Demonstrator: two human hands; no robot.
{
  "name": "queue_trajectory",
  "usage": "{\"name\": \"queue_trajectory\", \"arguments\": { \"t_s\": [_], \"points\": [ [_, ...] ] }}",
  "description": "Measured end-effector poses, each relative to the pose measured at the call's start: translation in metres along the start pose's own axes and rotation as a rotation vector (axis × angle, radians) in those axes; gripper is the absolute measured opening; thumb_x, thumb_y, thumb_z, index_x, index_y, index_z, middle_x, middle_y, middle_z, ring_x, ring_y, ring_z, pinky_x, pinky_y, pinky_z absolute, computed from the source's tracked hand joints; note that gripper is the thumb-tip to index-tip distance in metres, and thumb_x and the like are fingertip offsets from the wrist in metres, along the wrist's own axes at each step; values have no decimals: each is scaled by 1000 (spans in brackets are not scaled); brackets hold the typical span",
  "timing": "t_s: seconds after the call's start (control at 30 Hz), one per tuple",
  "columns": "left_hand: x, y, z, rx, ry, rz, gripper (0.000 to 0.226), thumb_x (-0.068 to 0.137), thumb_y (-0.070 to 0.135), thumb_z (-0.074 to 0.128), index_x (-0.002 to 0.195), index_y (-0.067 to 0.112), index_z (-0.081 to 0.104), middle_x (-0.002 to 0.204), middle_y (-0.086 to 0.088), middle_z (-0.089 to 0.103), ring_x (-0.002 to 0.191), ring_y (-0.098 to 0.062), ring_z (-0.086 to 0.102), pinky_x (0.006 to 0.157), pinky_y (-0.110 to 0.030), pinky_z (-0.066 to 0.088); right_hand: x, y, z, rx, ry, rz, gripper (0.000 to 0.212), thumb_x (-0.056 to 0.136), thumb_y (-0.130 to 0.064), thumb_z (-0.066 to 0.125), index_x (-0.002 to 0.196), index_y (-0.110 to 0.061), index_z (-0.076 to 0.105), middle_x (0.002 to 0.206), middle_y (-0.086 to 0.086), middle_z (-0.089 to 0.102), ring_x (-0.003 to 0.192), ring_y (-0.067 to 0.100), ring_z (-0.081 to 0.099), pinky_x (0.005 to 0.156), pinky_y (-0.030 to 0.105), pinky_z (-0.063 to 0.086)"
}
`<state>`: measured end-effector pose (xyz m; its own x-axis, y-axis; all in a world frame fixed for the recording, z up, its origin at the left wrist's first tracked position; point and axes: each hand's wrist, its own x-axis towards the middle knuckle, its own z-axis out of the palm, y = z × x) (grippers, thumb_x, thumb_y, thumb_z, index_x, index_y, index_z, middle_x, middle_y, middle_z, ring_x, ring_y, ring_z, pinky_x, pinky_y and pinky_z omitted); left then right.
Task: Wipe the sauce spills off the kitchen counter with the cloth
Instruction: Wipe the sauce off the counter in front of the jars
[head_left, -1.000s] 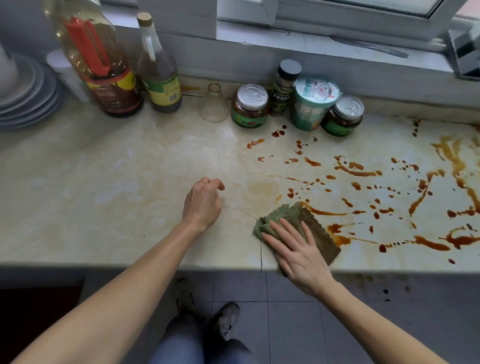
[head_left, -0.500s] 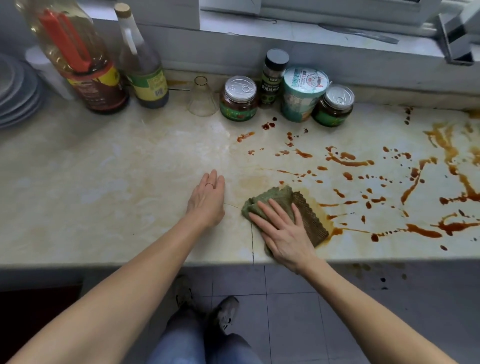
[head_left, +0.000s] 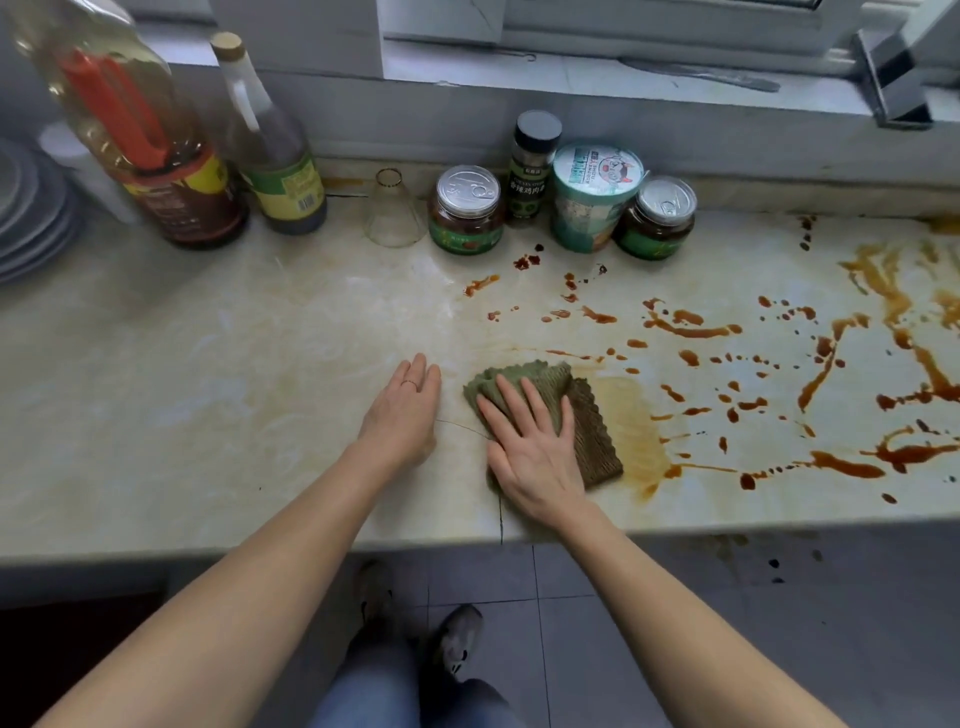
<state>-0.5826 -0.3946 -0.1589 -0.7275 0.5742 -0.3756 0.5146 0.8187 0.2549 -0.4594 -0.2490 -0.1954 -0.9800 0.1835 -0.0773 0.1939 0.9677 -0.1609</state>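
The counter (head_left: 208, 364) carries brown sauce spills (head_left: 691, 330) over its right half; bottles (head_left: 280, 171), jars (head_left: 466, 210) and a tub (head_left: 595, 197) line its back edge, well apart from the cloth (head_left: 592, 431). The cloth is folded, green, ribbed and scallop-edged, and lies near the front edge at the spills' left border, its long axis running diagonally from far-left to near-right. The right hand (head_left: 535, 447) presses it with straight fingers; the left hand (head_left: 402, 410) lies flat and open just beside it.

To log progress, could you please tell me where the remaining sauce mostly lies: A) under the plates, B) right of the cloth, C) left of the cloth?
B: the sauce spills spread to the right of the cloth, which the right hand presses flat.
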Motion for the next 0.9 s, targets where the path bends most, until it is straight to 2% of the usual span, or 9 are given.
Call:
{"name": "queue_trajectory", "arguments": {
  "t_s": [0.13, 0.27, 0.33, 0.47, 0.57, 0.63, 0.67, 0.8, 0.9],
  "points": [
    [-1, -4, -1, 3, -16, 7, 79, 86, 1, 45, 151, 15, 2, 160, -4, -8, 148, -21, -3, 117, -33, 17, 26, 2, -3, 3, -24, 11, 59, 95, -37, 32, 151, -38, 13, 161, -10, 0, 148, 16, -4, 115, 58, 2],
    [-3, -6, -3, -6, 13, 13, 78, 87, -1, 44, 151, 16, 4, 160, -2, -5, 148, -21, 0, 116, -34, 20, 34, 15, -11, 104, 14, 255, 55, 98, -36, 31, 151, -38, 15, 161, -9, 1, 147, 13, -6, 117, 55, -3],
    [-3, -7, -4, -9, 32, 17, 76, 87, 0, 46, 151, 17, 8, 160, -2, -1, 147, -22, 4, 115, -34, 23, 32, 6, -12, 162, 42, 302, 55, 96, -35, 33, 150, -37, 20, 161, -9, 3, 147, 13, -5, 116, 56, -5],
    [0, -8, -7, 21, 119, 28, 69, 84, 8, 52, 146, 17, 25, 157, -4, 18, 141, -24, 22, 108, -35, 36, 29, -28, -4, 75, 6, 90, 64, 88, -38, 30, 151, -33, 20, 161, -10, -5, 148, 15, -9, 114, 60, -4],
    [3, -7, -13, 42, 187, 19, 46, 82, 7, 50, 127, 17, 46, 140, -2, 45, 123, -26, 42, 89, -35, 45, 53, -31, -5, 47, -33, 19, 62, 92, -34, 33, 152, -30, 18, 161, -11, -4, 147, 16, -10, 113, 62, -3],
    [10, -8, -20, 70, 222, 16, 33, 78, 3, 46, 108, 15, 54, 120, -4, 58, 107, -29, 50, 76, -36, 45, 66, -21, -9, 60, -32, 89, 61, 94, -33, 33, 152, -31, 17, 161, -12, -4, 147, 16, -10, 114, 60, -4],
    [14, -10, -22, 60, 235, 15, 33, 77, 1, 46, 106, 14, 55, 115, -5, 61, 104, -31, 52, 74, -36, 45, 68, -15, -11, 73, -14, 153, 60, 94, -33, 33, 152, -31, 16, 161, -12, -4, 147, 15, -10, 115, 58, -4],
    [34, -20, -27, -31, 298, 28, 41, 78, -4, 45, 115, 12, 57, 116, -8, 62, 104, -32, 54, 78, -38, 47, 68, -12, -13, 146, 61, 337, 60, 94, -30, 38, 151, -31, 21, 161, -12, 1, 147, 15, -9, 115, 59, -5],
    [50, -24, -29, -59, 341, 54, 40, 79, -3, 47, 116, 11, 58, 120, -9, 59, 106, -31, 53, 83, -37, 47, 76, -30, -11, 119, 35, 217, 65, 90, -29, 42, 151, -32, 20, 161, -12, 0, 147, 15, -11, 112, 63, -8]
  ]
}}
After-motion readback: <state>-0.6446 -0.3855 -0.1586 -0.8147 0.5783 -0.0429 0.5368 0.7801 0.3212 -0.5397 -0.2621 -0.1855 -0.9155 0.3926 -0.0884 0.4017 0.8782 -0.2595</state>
